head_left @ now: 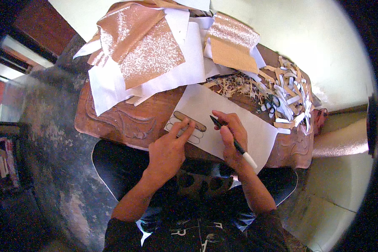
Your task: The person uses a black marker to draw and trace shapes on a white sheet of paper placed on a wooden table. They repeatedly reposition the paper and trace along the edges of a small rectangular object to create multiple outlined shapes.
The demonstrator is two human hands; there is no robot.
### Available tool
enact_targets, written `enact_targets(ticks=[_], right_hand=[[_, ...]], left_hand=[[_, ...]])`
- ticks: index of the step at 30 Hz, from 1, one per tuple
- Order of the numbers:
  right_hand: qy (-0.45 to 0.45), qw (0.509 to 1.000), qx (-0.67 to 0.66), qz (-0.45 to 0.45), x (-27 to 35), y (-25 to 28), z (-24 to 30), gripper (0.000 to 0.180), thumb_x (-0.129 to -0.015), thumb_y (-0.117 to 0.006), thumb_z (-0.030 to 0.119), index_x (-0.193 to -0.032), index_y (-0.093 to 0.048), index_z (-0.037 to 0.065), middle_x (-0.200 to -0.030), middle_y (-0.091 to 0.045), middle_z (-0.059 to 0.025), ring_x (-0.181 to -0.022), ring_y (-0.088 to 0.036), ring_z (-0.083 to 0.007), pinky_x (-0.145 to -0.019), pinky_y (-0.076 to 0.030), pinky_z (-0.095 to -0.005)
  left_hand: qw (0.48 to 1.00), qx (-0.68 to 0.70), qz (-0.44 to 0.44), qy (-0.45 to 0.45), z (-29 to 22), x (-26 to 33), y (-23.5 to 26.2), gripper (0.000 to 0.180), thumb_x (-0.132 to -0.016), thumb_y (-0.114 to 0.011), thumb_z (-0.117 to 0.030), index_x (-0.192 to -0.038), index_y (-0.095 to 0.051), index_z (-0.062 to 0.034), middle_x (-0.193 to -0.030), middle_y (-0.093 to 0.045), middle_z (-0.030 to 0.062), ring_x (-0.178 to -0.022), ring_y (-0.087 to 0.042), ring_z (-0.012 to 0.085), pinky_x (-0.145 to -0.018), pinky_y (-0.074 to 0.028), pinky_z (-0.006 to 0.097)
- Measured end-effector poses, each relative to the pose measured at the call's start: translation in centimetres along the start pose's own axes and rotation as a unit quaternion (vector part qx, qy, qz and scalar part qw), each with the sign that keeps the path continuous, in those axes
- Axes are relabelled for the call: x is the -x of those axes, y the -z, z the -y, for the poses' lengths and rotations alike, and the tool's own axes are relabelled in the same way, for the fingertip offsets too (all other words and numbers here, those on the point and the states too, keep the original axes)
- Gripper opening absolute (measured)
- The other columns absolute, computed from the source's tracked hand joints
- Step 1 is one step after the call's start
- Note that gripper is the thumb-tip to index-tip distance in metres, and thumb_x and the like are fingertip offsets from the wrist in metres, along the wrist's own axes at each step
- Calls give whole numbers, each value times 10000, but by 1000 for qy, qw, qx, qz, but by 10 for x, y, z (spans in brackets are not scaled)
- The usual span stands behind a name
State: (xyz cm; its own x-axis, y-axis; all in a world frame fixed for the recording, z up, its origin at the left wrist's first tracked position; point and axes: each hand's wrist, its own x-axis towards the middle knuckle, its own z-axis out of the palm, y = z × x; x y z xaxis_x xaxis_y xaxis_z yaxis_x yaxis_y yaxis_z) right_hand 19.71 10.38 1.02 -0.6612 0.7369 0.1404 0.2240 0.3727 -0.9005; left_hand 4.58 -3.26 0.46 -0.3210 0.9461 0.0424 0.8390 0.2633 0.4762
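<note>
Here we are at a low wooden table [132, 124], its rim carved in swirling relief, and the left hand [168, 147] is pressing two outstretched fingers down on a brown oblong template [200, 126], not clamped round it, just pinning it near the left end of the white sheet [231, 107]! Drawn rounded outlines [195, 140] peek out beside it. And the right hand [234, 140], fingers closed firmly on a black marker [238, 145], has the tip just right of the template; touching paper or not, I can't tell. Up top, coppery shiny fabric [153, 50] spills over white material [193, 54], while curling offcuts [296, 94] crowd the right corner. Round it all, a worn grey floor [63, 168] and a pale wall [311, 38]
</note>
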Motion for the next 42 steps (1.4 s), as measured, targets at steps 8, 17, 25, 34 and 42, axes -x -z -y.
enact_targets(ticks=[8, 17, 25, 34, 42], right_hand=[[80, 995, 64, -14, 11, -19, -11, 216, -741, -729, 20, -931, -634, 57, -922, -633, -115, -853, -658, -266, -764, -535, -341], [76, 994, 79, 28, 15, -20, -7, 211, -757, -760, 45, -911, -616, 40, -891, -633, -115, -773, -643, -259, -683, -523, -349], [77, 994, 70, 22, 14, -23, -8, 226, -758, -762, 36, -927, -611, 30, -887, -627, -114, -772, -648, -255, -668, -522, -347], [63, 996, 64, 19, 14, -25, -6, 220, -763, -759, 43, -926, -611, 32, -889, -618, -117, -763, -643, -257, -663, -518, -344], [57, 996, 64, 35, 13, -21, -3, 209, -770, -758, 52, -918, -613, 26, -891, -609, -125, -755, -632, -264, -655, -506, -340]], left_hand=[[1000, 8, 8, 0, 1, 0, -2, 634, -773, -613, 24, -1371, -583, -182, -1360, -581, 31, -814, -712, 305, -645, -594, 408], [1000, -6, 12, 0, 0, -1, 0, 636, -760, -624, 24, -1363, -587, -174, -1359, -584, 35, -809, -716, 297, -646, -598, 404], [1000, 22, 11, 9, 1, -1, -2, 577, -835, -606, -50, -1386, -579, -217, -1329, -598, 66, -815, -715, 350, -675, -596, 476], [1000, -4, -3, -8, 1, -1, -3, 616, -787, -620, -9, -1376, -574, -184, -1363, -583, 50, -819, -718, 310, -654, -595, 417], [1000, -16, 6, -7, -2, -1, -1, 627, -762, -621, 17, -1363, -577, -155, -1366, -582, 43, -824, -718, 305, -655, -597, 405]])
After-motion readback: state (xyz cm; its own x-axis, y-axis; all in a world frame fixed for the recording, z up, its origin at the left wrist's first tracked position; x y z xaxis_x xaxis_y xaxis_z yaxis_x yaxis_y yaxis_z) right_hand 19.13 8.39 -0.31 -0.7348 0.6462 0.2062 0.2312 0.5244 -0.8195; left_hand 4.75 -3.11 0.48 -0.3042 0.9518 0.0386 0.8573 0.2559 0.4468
